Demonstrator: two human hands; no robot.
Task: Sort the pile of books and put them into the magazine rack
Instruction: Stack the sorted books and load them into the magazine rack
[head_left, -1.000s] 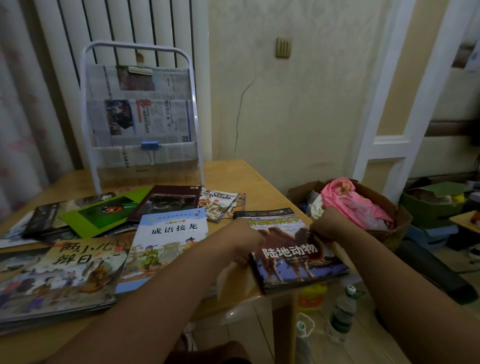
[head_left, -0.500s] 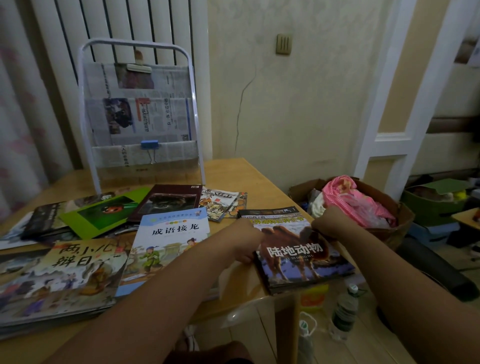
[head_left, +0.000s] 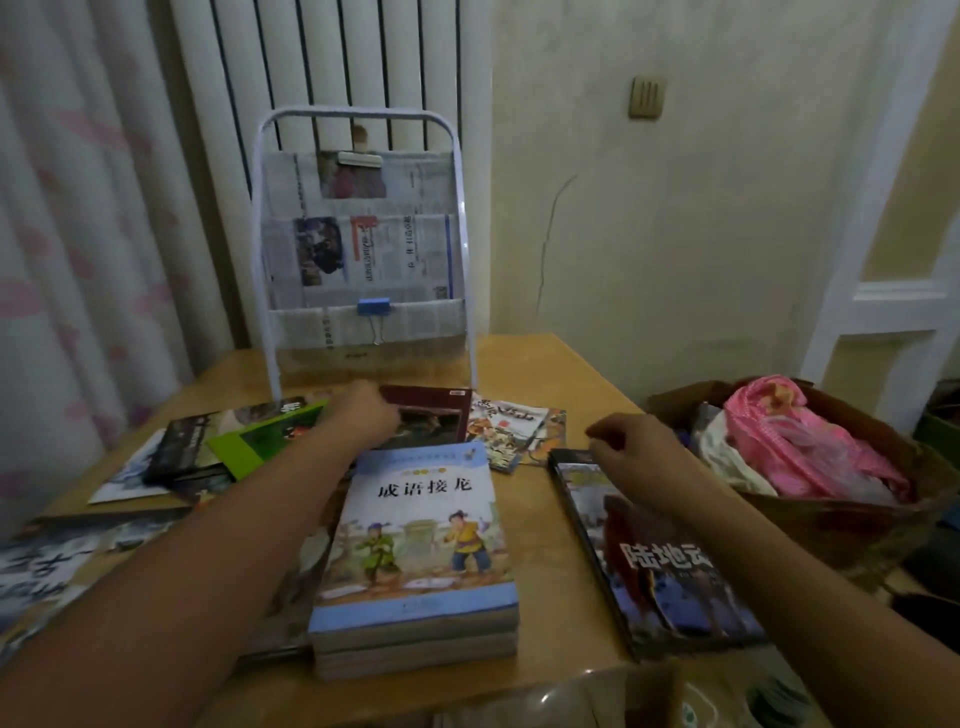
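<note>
A white wire magazine rack (head_left: 464, 234) lined with newspapers stands at the back of the wooden table (head_left: 545, 369). Books lie spread in front of it. My left hand (head_left: 363, 415) reaches forward, its fingers curled over the left edge of a dark red book (head_left: 436, 415). My right hand (head_left: 634, 441) hovers loosely curled over the top end of the camel book (head_left: 670, 587) and holds nothing. A stack topped by a blue-and-white book (head_left: 421, 530) lies between my arms. A green book (head_left: 254, 441) and comic booklets (head_left: 511, 428) flank the red one.
More books and magazines (head_left: 52, 566) cover the table's left side. A cardboard box (head_left: 841, 525) with pink cloth (head_left: 800, 441) sits off the table's right edge. A curtain and radiator stand behind the rack.
Both hands left the camel book. My left hand moved forward to the dark red book; my right hand lifted above the camel book's top. The view shifted closer and to the right.
</note>
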